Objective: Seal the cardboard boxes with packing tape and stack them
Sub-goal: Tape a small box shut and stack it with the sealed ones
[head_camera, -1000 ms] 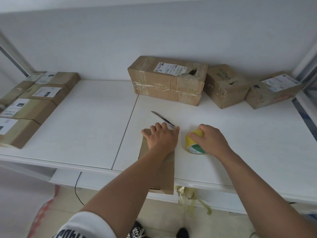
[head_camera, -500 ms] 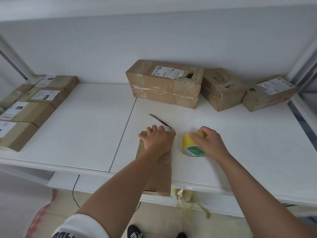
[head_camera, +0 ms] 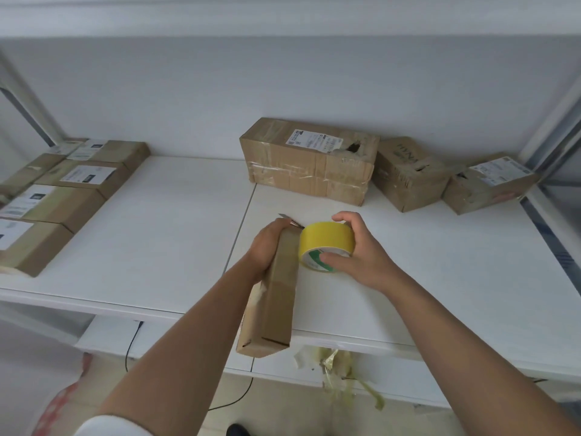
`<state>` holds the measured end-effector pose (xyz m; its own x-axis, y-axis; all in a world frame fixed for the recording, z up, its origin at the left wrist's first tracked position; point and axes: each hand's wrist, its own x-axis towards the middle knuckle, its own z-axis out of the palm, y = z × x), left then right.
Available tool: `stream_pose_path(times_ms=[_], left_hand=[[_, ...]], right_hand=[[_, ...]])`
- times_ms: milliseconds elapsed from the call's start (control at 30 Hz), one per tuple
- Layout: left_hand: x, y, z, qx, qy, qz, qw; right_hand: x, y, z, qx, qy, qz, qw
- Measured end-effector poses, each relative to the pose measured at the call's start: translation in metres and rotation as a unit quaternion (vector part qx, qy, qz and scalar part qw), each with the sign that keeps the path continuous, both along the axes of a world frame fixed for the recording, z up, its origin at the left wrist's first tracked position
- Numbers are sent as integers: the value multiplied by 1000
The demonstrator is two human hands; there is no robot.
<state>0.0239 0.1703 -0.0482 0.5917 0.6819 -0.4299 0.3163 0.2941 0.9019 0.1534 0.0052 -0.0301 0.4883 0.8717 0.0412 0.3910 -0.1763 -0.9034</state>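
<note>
Over the white table (head_camera: 163, 221), left hand (head_camera: 267, 247) grips narrow box (head_camera: 276, 294) beside tape roll (head_camera: 327, 243).

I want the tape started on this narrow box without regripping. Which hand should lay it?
Right. The right hand already grips the yellow tape roll beside the narrow box, which the left hand holds tilted on edge.
</note>
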Motion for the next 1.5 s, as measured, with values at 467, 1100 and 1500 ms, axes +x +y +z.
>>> stream_pose_path(times_ms=[467, 1100, 1500], left_hand=[[-32, 31, 14, -33, -44, 13, 998], [-28, 21, 20, 181, 89, -31, 979], [-8, 20, 32, 344, 290, -175, 876]], right_hand=[[-60, 50, -21, 52, 321, -111, 939], [-38, 35, -21, 8, 212, -152, 965], [-48, 36, -50, -4, 192, -117, 974]])
